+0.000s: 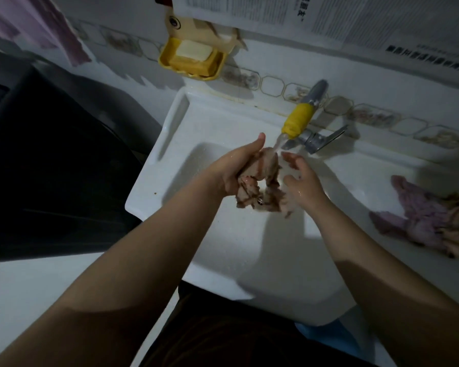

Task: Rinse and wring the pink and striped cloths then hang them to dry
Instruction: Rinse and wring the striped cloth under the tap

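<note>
Left hand [239, 168] grips the bunched striped cloth [263, 186] under the tap [297, 120] stream over the sink [170, 123]; right hand [300, 178] looks spread beside it, perhaps touching. Rinsing step; wringing needs both hands. Pink cloth [419, 218] waits on the ledge.

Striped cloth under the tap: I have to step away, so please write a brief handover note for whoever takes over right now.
Left hand grips the bunched striped cloth under the running faucet, over the sink.
Right hand is open, fingers relaxed beside the cloth, wet.
Pink cloth lies in a heap on the sink's right ledge, untouched.
Done: striped cloth is being rinsed.
Left: wring it, rinse and wring the pink cloth, hang both.
</note>
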A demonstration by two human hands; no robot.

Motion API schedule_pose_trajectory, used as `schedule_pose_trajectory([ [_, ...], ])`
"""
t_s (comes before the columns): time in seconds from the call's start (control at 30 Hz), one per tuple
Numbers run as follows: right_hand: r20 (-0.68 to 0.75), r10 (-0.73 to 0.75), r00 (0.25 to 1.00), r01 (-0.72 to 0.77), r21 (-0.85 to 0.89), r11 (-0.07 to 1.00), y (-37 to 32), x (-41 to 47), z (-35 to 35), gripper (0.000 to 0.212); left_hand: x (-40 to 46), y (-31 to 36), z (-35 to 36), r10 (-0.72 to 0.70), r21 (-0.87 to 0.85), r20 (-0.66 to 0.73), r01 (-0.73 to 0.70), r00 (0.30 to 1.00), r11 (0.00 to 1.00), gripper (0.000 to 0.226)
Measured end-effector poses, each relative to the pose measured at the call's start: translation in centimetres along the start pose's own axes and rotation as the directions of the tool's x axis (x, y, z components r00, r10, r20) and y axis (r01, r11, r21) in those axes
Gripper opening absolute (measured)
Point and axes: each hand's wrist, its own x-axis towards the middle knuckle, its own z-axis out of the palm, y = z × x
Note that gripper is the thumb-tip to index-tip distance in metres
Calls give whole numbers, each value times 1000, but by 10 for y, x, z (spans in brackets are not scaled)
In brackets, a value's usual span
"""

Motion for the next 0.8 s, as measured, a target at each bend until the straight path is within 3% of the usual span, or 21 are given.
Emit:
schedule_pose_trajectory([
  [0.1, 289, -18, 957, -14, 111, 994, -16, -11, 14, 71, -5, 9, 11, -39, 10, 74, 39, 997, 999, 53],
  [0.17, 232, 13, 973, -44, 130, 991, -24, -10, 21, 61, -7, 16, 11, -16, 95, 45, 12, 999, 995, 49],
  [0.27, 18, 53, 998, -54, 100, 994, -51, -13, 15, 12, -3, 21, 2, 215, 454, -140, -131, 966, 881, 43],
  [0.33, 31, 69, 997, -72, 135, 988, -66, -20, 11, 4, 1, 19, -6, 319, 548, -178, -176, 931, 818, 46],
  [0.47, 142, 98, 985, -157, 501, 851, -89, -32, 17, 4, 16, 1, -17, 99, 309, 29, -103, 995, 945, 82],
  [0.6, 100, 166, 981, -189, 689, 699, -93, -22, 14, 15, 21, -18, -22, 1, 54, 126, -8, 992, 999, 90],
  [0.7, -3, 220, 976, -169, 631, 757, -88, -15, 6, 17, 17, -34, -28, -73, 74, 227, 57, 971, 996, 83],
  [0.77, -133, 214, 968, -144, 403, 904, -85, -10, -3, 23, 15, -45, -34, -82, 126, 173, 61, 982, 990, 69],
  [0.8, -194, 171, 966, -131, 204, 970, -82, -6, -9, 24, 17, -49, -36, -79, 102, 130, 66, 988, 993, 60],
])
